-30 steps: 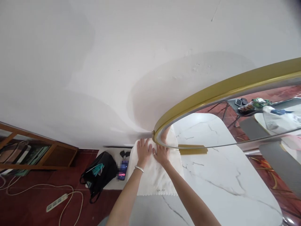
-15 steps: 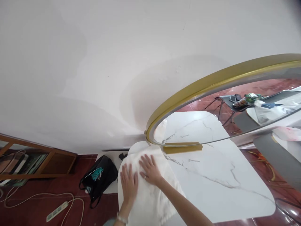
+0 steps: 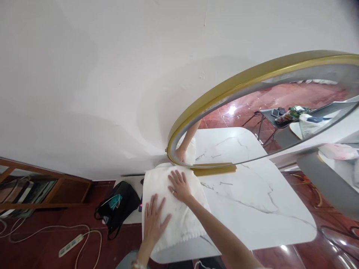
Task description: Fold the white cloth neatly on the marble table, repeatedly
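A white cloth (image 3: 179, 220) lies spread over the left end of a white marble-patterned table (image 3: 252, 209). My left hand (image 3: 154, 220) rests flat on the cloth's left side, fingers spread. Higher up and to the right, my right hand (image 3: 179, 185) also lies flat on the cloth, fingers apart, with a ring on one finger. Just beyond the cloth stands a round mirror (image 3: 224, 147) with a gold frame, on a gold base (image 3: 215, 170). An arm and part of the cloth show in its reflection.
Left of the table, a black bag (image 3: 123, 203) with a teal item in it sits on a light surface. A power strip (image 3: 70, 245) and its cord lie on the red floor. A wooden cabinet (image 3: 70, 190) stands against the wall. At the right is a grey chair (image 3: 322, 186).
The cloth now lies flatter and wider, its near edge farther from me. My left hand has moved slightly nearer to me with its thumb spread out. The view has shifted a little.
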Demonstrator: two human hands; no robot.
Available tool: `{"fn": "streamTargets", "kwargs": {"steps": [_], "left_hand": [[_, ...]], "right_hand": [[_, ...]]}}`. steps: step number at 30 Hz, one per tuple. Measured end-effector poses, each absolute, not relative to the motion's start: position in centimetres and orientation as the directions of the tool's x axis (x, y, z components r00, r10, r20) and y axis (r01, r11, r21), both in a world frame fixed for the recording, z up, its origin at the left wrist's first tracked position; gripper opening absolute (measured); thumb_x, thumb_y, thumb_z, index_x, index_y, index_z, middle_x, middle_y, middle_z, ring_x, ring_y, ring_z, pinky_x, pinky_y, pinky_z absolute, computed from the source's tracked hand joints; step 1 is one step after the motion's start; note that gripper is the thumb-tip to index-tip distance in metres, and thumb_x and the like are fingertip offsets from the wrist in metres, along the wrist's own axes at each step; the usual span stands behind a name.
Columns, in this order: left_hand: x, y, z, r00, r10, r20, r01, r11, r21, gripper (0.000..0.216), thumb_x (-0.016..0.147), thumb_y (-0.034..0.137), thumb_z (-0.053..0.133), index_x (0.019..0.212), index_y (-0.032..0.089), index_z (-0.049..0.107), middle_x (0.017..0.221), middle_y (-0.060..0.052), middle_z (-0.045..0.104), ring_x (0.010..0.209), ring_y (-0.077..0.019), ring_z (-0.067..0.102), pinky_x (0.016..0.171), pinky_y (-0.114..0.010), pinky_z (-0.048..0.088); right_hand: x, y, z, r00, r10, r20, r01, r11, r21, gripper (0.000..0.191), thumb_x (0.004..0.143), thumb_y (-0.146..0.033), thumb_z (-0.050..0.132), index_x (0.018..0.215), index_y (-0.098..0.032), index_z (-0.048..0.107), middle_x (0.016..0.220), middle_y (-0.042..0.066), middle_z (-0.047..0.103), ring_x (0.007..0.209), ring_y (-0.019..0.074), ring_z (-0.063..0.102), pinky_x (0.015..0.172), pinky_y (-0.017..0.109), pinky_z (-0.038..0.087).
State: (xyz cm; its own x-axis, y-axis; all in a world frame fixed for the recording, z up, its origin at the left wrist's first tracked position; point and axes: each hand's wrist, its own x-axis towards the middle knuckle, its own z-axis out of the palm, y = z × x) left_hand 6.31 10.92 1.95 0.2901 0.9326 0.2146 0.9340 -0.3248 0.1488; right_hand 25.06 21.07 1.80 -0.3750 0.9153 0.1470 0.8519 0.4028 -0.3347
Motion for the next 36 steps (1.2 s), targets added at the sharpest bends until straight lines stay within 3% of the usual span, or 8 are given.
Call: {"fn": "streamTargets", "kwargs": {"steps": [4, 8, 11, 15, 18, 20, 25, 36], "left_hand": [[6.2, 17.0, 2.6, 0.216, 0.955, 0.204, 0.944, -0.258, 0.207, 0.06, 0.086, 0.047, 0.054, 0.142, 0.026, 0.041, 0.157, -0.011, 0.015, 0.143, -0.0339, 0.019, 0.111, -0.053, 0.025], [6.4, 18.9, 2.9, 0.234, 0.948, 0.217, 0.936, -0.28, 0.213, 0.06, 0.087, 0.047, 0.054, 0.141, 0.023, 0.043, 0.157, -0.014, 0.014, 0.142, -0.0343, 0.021, 0.111, -0.051, 0.027], [6.2, 16.3, 2.9, 0.272, 0.938, 0.213, 0.928, -0.315, 0.201, 0.063, 0.086, 0.048, 0.054, 0.142, 0.023, 0.041, 0.157, -0.013, 0.015, 0.142, -0.0348, 0.022, 0.112, -0.052, 0.025], [5.4, 9.1, 2.6, 0.256, 0.939, 0.23, 0.931, -0.304, 0.203, 0.064, 0.087, 0.048, 0.051, 0.145, 0.026, 0.034, 0.158, -0.012, 0.01, 0.142, -0.0356, 0.021, 0.109, -0.053, 0.029], [5.2, 3.7, 2.1, 0.165, 0.954, 0.251, 0.952, -0.221, 0.212, 0.066, 0.089, 0.043, 0.049, 0.148, 0.032, 0.022, 0.159, -0.009, 0.006, 0.143, -0.0375, 0.016, 0.107, -0.058, 0.03], [5.8, 1.2, 1.9, 0.114, 0.962, 0.247, 0.963, -0.168, 0.21, 0.067, 0.09, 0.038, 0.047, 0.148, 0.036, 0.014, 0.159, -0.007, 0.004, 0.143, -0.0378, 0.014, 0.106, -0.062, 0.028], [9.9, 0.1, 1.4, 0.129, 0.958, 0.257, 0.966, -0.18, 0.187, 0.072, 0.087, 0.04, 0.05, 0.148, 0.037, 0.012, 0.16, -0.006, 0.0, 0.142, -0.0377, 0.017, 0.108, -0.062, 0.025], [24.3, 2.4, 1.7, 0.46, 0.866, 0.196, 0.848, -0.494, 0.194, 0.074, 0.085, 0.048, 0.053, 0.149, 0.027, 0.022, 0.157, -0.013, 0.013, 0.143, -0.0372, 0.016, 0.112, -0.057, 0.016]], "right_hand": [[24.8, 24.3, 2.9, -0.284, 0.956, 0.075, 0.886, 0.291, -0.361, 0.056, 0.092, -0.042, 0.046, 0.142, -0.017, 0.04, 0.152, 0.012, 0.028, 0.142, 0.0301, 0.021, 0.114, 0.053, 0.017], [25.7, 21.2, 2.4, -0.119, 0.975, 0.187, 0.911, 0.182, -0.371, 0.056, 0.09, -0.043, 0.05, 0.14, -0.019, 0.043, 0.152, 0.013, 0.028, 0.141, 0.0318, 0.021, 0.114, 0.053, 0.019], [26.5, 16.6, 1.8, -0.101, 0.967, 0.234, 0.904, 0.188, -0.385, 0.062, 0.091, -0.047, 0.048, 0.146, -0.023, 0.034, 0.156, 0.013, 0.017, 0.143, 0.0319, 0.015, 0.113, 0.052, 0.022], [27.0, 10.7, 1.7, -0.394, 0.9, 0.187, 0.813, 0.437, -0.386, 0.084, 0.081, -0.068, 0.05, 0.149, -0.032, 0.019, 0.158, 0.013, -0.001, 0.142, 0.0411, 0.005, 0.106, 0.071, 0.007], [27.2, 7.4, 2.0, -0.656, 0.741, 0.146, 0.643, 0.65, -0.406, 0.089, 0.077, -0.077, 0.045, 0.15, -0.034, 0.015, 0.158, 0.013, -0.001, 0.142, 0.0415, 0.002, 0.101, 0.076, -0.003], [27.7, 5.8, 2.1, -0.698, 0.703, 0.137, 0.606, 0.681, -0.411, 0.087, 0.079, -0.075, 0.043, 0.15, -0.033, 0.015, 0.158, 0.011, 0.002, 0.143, 0.0401, 0.001, 0.102, 0.074, -0.008], [31.0, 3.7, 2.2, -0.638, 0.755, 0.151, 0.681, 0.645, -0.346, 0.077, 0.085, -0.067, 0.044, 0.149, -0.032, 0.019, 0.158, 0.008, 0.01, 0.144, 0.0353, 0.005, 0.106, 0.066, -0.014], [44.9, -0.9, 1.4, -0.398, 0.894, 0.204, 0.901, 0.423, -0.095, 0.072, 0.086, -0.061, 0.047, 0.148, -0.031, 0.025, 0.155, 0.01, 0.021, 0.142, 0.0359, 0.015, 0.111, 0.063, -0.001]]}}
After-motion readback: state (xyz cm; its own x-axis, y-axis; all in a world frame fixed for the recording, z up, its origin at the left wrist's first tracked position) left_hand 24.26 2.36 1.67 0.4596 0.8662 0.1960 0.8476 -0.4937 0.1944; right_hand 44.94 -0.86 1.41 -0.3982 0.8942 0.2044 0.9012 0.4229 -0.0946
